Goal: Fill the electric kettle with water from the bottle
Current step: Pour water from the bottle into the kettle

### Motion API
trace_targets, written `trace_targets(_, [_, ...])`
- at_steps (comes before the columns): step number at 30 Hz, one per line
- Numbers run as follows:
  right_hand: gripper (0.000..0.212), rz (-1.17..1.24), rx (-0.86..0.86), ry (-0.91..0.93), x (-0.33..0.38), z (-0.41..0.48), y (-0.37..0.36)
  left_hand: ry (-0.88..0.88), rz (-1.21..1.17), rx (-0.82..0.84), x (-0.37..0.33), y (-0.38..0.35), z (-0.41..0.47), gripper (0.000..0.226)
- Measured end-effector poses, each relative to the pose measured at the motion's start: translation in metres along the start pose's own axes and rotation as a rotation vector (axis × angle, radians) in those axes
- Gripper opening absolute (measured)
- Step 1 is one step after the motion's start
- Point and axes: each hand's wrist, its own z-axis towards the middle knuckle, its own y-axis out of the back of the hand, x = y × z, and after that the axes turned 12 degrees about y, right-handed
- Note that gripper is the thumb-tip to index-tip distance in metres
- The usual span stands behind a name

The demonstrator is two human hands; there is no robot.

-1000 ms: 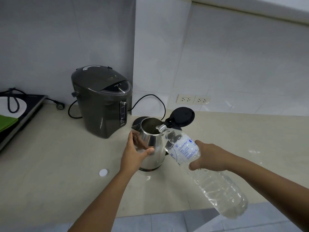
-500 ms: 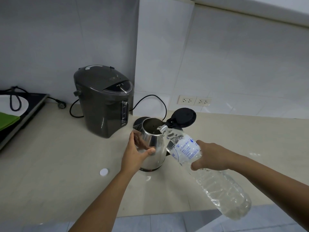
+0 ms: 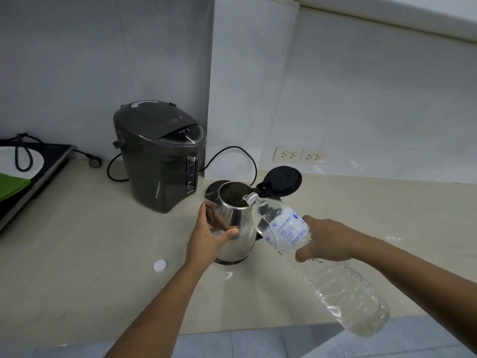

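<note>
Head view: steel kettle (image 3: pixel 236 223) stands on worktop (image 3: pixel 77 254), lid (image 3: pixel 282 180) hinged open. Left hand (image 3: pixel 209 237) grip wrapped around kettle body. Right hand (image 3: pixel 324 240) grip closed on tilted bottle (image 3: pixel 286 229); bottle mouth over kettle opening. White cap (image 3: pixel 160 265) lies near, left of kettle.

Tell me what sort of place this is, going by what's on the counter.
Most likely a home kitchen. A dark electric hot-water dispenser and a steel kettle stand on a pale counter, an induction hob sits at the left edge, and wall sockets are set into the white tiled wall.
</note>
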Motion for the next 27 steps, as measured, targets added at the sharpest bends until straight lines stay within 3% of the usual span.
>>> trace_targets(13, [0.058, -0.011, 0.007, 0.004, -0.0018, 0.0021, 0.0008, 0.025, 0.011, 0.005, 0.0030, -0.0002, 0.0020, 0.099])
trace_targets(27, [0.057, -0.040, 0.025, 0.001, -0.0011, 0.0035, 0.0057, 0.012, -0.006, 0.002, 0.0038, -0.0010, 0.0025, 0.096])
